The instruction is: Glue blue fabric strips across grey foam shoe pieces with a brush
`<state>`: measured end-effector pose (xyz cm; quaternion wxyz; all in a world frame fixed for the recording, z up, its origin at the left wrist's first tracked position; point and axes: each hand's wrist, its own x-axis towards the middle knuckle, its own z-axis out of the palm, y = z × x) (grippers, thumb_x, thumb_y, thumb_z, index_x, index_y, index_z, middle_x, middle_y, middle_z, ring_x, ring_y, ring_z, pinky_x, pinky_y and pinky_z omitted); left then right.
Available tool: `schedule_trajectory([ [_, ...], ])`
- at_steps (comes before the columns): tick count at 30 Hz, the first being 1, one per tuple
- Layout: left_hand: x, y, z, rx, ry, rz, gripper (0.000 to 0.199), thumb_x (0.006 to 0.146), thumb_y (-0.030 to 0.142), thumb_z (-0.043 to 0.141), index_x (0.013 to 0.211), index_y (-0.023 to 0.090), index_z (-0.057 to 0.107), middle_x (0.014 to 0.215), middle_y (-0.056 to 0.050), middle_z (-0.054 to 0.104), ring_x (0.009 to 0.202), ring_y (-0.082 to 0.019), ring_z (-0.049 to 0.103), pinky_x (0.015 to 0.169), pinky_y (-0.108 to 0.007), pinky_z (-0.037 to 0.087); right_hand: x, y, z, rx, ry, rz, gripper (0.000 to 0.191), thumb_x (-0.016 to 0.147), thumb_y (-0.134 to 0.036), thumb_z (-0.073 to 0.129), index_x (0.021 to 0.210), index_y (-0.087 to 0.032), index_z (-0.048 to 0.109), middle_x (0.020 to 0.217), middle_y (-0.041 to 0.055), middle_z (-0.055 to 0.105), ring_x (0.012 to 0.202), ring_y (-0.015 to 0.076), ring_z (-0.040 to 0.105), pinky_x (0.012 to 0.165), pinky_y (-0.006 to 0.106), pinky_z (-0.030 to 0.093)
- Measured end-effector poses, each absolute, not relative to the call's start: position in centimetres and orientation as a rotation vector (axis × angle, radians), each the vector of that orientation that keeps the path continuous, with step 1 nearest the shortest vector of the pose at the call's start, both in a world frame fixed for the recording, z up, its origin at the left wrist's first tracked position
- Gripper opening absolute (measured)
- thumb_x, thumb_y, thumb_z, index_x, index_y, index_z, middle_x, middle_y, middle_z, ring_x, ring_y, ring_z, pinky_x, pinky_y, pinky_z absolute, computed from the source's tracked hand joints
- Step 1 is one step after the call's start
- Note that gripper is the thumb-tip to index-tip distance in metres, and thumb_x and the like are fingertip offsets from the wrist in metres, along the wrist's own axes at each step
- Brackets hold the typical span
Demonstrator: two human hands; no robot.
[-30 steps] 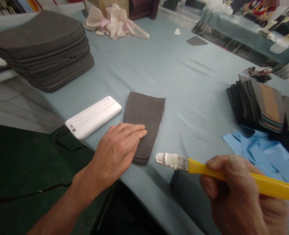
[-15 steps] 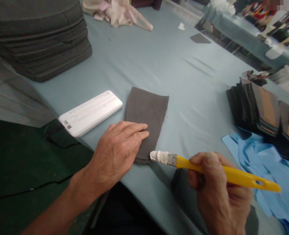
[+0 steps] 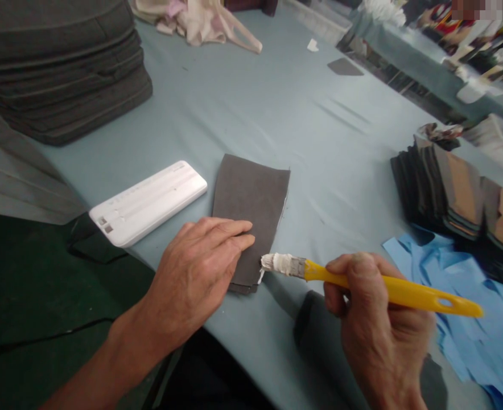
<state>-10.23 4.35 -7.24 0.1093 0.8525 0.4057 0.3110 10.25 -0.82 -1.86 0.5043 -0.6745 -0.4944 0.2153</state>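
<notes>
A dark grey fabric piece (image 3: 251,196) lies on the blue-green table, with another layer showing under its near edge. My left hand (image 3: 198,267) rests flat on its lower left part, fingers stretched out. In my right hand (image 3: 373,313) is a yellow-handled brush (image 3: 426,293), gripped between thumb and fingers. The brush's bristles are coated in white paste and touch the right edge of the fabric near its lower corner. A thin white line of paste shows along that edge. Left of the fabric lies a white power bank-like device (image 3: 149,204).
Tall dark fabric stack (image 3: 64,74) at the upper left. Stacked dark and brown pieces (image 3: 456,188) and blue cloth (image 3: 469,302) sit at the right. Beige cloth (image 3: 200,23) lies at the back. A dark rolled cloth (image 3: 320,336) is beside my right wrist.
The brush in my right hand has moved slightly up along the fabric's right edge, and white paste now shows at the lower corner. My left hand stays on the fabric; the view has shifted slightly.
</notes>
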Motion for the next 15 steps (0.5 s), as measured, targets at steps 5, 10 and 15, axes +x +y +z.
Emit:
schedule_trajectory([
  [5, -10.3, 4.4, -7.3, 2.505, 1.183, 0.924, 0.030, 0.103, 0.009, 0.053, 0.123, 0.019, 0.072, 0.134, -0.005, 0.076, 0.119, -0.025, 0.069, 0.094, -0.043, 0.050, 10.1, 0.5, -1.6, -1.602, -1.189, 0.527, 0.048, 0.098, -0.058, 0.073, 0.069, -0.020, 0.068, 0.045, -0.0038, 0.052, 0.038, 0.0088, 0.046, 0.038, 0.018, 0.036],
  [10, -10.3, 4.3, -7.5, 2.488, 1.167, 0.937, 0.030, 0.103, 0.007, 0.053, 0.124, 0.020, 0.069, 0.136, -0.003, 0.074, 0.120, -0.023, 0.067, 0.097, -0.043, 0.048, 10.3, 1.6, -1.8, -1.582, -1.178, 0.547, 0.047, 0.097, -0.057, 0.073, 0.070, -0.019, 0.068, 0.045, -0.0036, 0.052, 0.038, 0.0098, 0.046, 0.037, 0.019, 0.035],
  [15, -10.2, 4.3, -7.7, 2.497, 1.186, 0.964, 0.030, 0.104, 0.006, 0.051, 0.123, 0.021, 0.068, 0.135, -0.002, 0.074, 0.120, -0.022, 0.066, 0.098, -0.041, 0.046, 10.7, 2.7, -1.9, -1.566, -1.222, 0.523, 0.050, 0.099, -0.060, 0.069, 0.071, -0.019, 0.067, 0.046, -0.0031, 0.051, 0.039, 0.0103, 0.044, 0.038, 0.021, 0.034],
])
